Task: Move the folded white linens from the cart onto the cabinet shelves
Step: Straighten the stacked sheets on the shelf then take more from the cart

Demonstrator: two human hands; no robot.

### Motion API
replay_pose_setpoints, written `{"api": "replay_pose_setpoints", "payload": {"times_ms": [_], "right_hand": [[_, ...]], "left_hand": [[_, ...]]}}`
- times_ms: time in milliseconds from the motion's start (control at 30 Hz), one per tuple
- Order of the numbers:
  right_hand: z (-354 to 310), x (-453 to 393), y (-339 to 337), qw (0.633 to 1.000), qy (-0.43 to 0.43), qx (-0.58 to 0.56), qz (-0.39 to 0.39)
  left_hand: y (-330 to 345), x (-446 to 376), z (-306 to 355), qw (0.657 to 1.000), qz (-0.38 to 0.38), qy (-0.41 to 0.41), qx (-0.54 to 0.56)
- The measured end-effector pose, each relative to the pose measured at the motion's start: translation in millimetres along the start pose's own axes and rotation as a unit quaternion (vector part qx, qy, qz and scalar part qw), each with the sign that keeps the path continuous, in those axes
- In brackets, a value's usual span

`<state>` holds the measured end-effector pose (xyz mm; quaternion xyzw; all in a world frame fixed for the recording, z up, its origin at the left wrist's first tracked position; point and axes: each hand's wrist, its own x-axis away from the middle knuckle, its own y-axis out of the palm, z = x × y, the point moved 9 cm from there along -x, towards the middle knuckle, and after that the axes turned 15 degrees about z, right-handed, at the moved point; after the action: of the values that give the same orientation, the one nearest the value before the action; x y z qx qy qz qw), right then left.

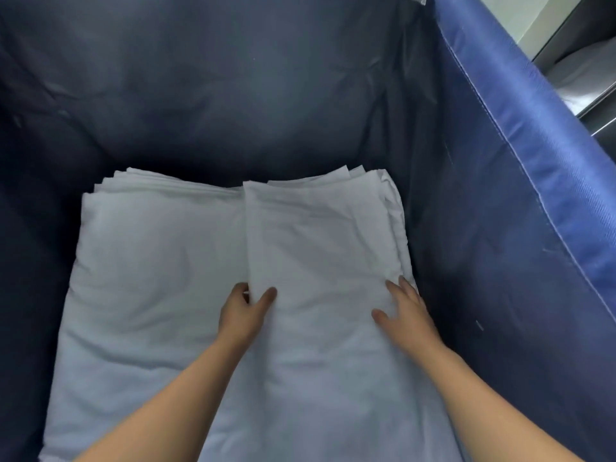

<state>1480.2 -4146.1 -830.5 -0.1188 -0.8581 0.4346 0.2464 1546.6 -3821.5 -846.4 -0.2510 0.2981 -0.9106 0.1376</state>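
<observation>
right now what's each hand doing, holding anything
Left hand: fingers curl under the left edge of the top folded linen, thumb on top, gripping it.
Right hand: open, fingers spread flat on that linen's right side.

Fingertips of left hand [245,310] tucked out of sight under fold of top linen [320,248]. Lower layers of linen stack [150,261] buried. Near end of stack and both forearms cut off at bottom edge. Cart [520,201] floor mostly covered.
</observation>
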Motion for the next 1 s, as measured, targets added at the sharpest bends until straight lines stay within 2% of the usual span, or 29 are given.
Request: {"api": "replay_pose_setpoints", "payload": {"times_ms": [133,300,500,767,900,1000], "right_hand": [[8.2,24.9,12.7,0.996,-0.03,0.088,0.003],[17.6,66.3,32.9,0.989,-0.041,0.143,0.013],[40.8,139.7,58.5,0.988,-0.064,0.141,0.005],[77.4,208.1,71.3,0.977,-0.079,0.196,-0.002],[83.9,225.5,68.8,0.975,-0.076,0.209,-0.004],[83.1,225.1,66.6,0.976,-0.082,0.203,0.003]], "left_hand": [[-1.8,26.1,-18.9,1.0,-0.004,0.003,-0.022],[-8.4,65.4,-32.0,0.999,0.034,-0.007,-0.022],[-15.3,122.7,-72.1,0.998,0.01,-0.028,-0.063],[-19.5,181.0,-118.8,0.995,-0.027,-0.084,-0.037],[-21.9,192.2,-123.9,0.996,-0.034,-0.079,-0.039],[-24.5,191.7,-113.8,0.995,-0.022,-0.042,-0.088]]}}
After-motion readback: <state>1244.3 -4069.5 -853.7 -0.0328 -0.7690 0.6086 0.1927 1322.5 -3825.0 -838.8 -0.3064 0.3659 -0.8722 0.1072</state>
